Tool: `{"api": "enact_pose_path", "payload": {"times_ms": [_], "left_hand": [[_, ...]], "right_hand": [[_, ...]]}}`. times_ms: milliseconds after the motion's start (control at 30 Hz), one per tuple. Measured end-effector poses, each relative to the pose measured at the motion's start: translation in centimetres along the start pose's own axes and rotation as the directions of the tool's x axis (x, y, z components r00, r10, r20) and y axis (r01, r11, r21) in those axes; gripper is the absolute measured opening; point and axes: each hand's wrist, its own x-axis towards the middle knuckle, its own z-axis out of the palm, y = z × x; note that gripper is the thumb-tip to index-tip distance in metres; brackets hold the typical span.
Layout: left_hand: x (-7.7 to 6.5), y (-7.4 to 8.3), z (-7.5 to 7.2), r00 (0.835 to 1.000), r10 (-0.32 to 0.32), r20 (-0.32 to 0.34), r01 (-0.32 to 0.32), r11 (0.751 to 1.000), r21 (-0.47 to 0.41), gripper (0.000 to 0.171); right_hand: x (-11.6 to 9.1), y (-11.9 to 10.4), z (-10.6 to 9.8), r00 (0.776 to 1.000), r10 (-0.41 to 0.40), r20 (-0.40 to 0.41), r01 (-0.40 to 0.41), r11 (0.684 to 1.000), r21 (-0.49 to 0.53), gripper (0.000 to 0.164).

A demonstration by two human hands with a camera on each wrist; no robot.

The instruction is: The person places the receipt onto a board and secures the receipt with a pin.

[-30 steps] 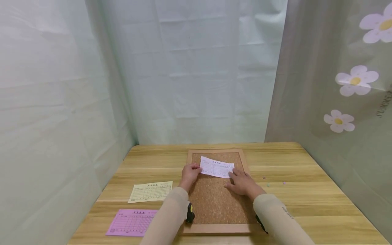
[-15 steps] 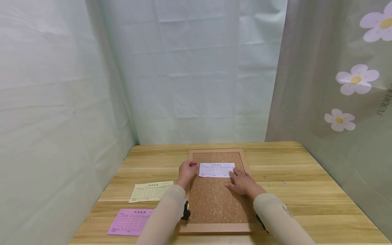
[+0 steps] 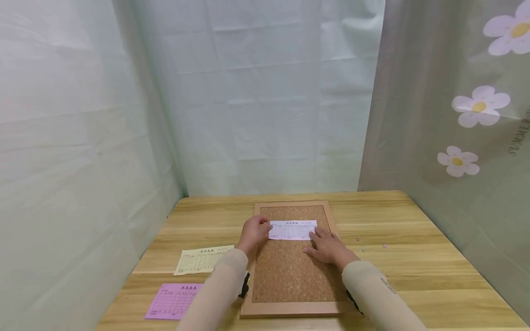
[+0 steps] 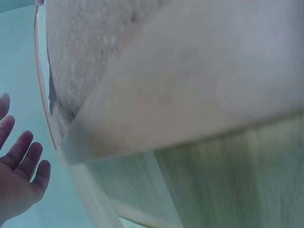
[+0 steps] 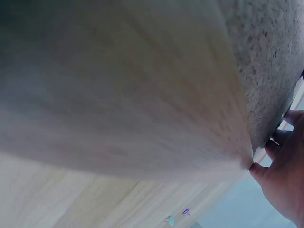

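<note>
A pale printed paper slip [image 3: 291, 230] with a table of lines lies flat across the upper part of a wood-framed corkboard [image 3: 296, 276]. At its left edge is my left hand [image 3: 254, 233], above the board's left frame. In the left wrist view, the fingers of the left hand [image 4: 21, 173] look relaxed and apart, gripping nothing. My right hand [image 3: 328, 248] rests on the cork with its fingertips on the slip's lower right corner. The right wrist view has the right hand [image 5: 287, 166] near the board's edge, its fingers partly hidden.
Left of the board lie a yellow printed slip [image 3: 203, 259] and a pink printed slip [image 3: 174, 301], partly covered by my left sleeve. Several small thumbtacks, including a purple tack [image 3: 385, 246] and a green tack [image 3: 363, 249], are on the wooden table [image 3: 418, 276] to the right.
The slip was tilted with its left end raised, then came down flat and straight. My left hand let go of its edge, then came back beside it. The right hand stayed put.
</note>
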Motion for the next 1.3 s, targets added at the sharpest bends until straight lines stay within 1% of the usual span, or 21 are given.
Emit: {"api": "enact_pose_path", "payload": {"times_ms": [133, 200, 267, 367, 400, 600, 667, 800, 867, 933, 1100, 1167, 1300], "left_hand": [[0.0, -0.1, 0.0, 0.999, 0.025, 0.022, -0.026, 0.998, 0.058, 0.028], [0.1, -0.3, 0.0, 0.997, 0.063, 0.034, -0.067, 0.993, 0.102, 0.029], [0.2, -0.6, 0.0, 0.994, 0.102, 0.05, -0.108, 0.983, 0.148, 0.029], [0.5, -0.9, 0.2, 0.985, 0.156, 0.071, -0.168, 0.962, 0.214, 0.031], [0.6, -1.1, 0.3, 0.983, 0.167, 0.078, -0.18, 0.957, 0.228, 0.031], [1.0, -1.7, 0.6, 0.977, 0.176, 0.116, -0.202, 0.942, 0.269, 0.035], [1.1, -1.9, 0.6, 0.971, 0.201, 0.13, -0.231, 0.93, 0.286, 0.035], [1.2, -2.3, 0.6, 0.955, 0.251, 0.155, -0.29, 0.898, 0.332, 0.033], [1.2, -2.4, 0.6, 0.953, 0.255, 0.163, -0.297, 0.89, 0.345, 0.033], [1.1, -2.4, 0.6, 0.956, 0.24, 0.169, -0.286, 0.89, 0.354, 0.034], [1.1, -2.6, 0.7, 0.959, 0.222, 0.173, -0.274, 0.88, 0.388, 0.035], [1.1, -2.7, 0.8, 0.959, 0.221, 0.176, -0.276, 0.868, 0.413, 0.037], [1.1, -2.7, 1.1, 0.962, 0.198, 0.191, -0.266, 0.844, 0.466, 0.042]], "right_hand": [[0.0, 0.0, 0.1, 1.0, 0.002, -0.002, -0.002, 1.0, 0.007, 0.068], [0.0, 0.0, 0.2, 1.0, 0.004, -0.003, -0.004, 1.0, 0.008, 0.069], [0.0, 0.0, 0.2, 1.0, 0.005, -0.005, -0.005, 1.0, 0.007, 0.069], [0.1, 0.1, 0.3, 1.0, 0.003, -0.006, -0.003, 1.0, 0.002, 0.069], [0.1, 0.1, 0.3, 1.0, -0.001, -0.007, 0.001, 1.0, 0.001, 0.069], [0.1, 0.1, 0.3, 1.0, -0.007, -0.009, 0.007, 1.0, -0.003, 0.069], [0.0, 0.1, 0.4, 1.0, -0.006, -0.009, 0.006, 1.0, -0.004, 0.069], [0.0, 0.1, 0.3, 1.0, -0.014, -0.015, 0.014, 1.0, -0.011, 0.068], [0.0, 0.0, 0.3, 1.0, -0.015, -0.017, 0.015, 1.0, -0.015, 0.068], [0.0, 0.0, 0.2, 1.0, -0.018, -0.017, 0.017, 1.0, -0.019, 0.068], [0.0, -0.1, 0.1, 1.0, -0.019, -0.016, 0.018, 1.0, -0.024, 0.068], [0.0, -0.1, 0.2, 1.0, -0.016, -0.016, 0.016, 1.0, -0.023, 0.068], [-0.1, 0.0, 0.2, 1.0, -0.013, -0.016, 0.013, 1.0, -0.019, 0.067]]}}
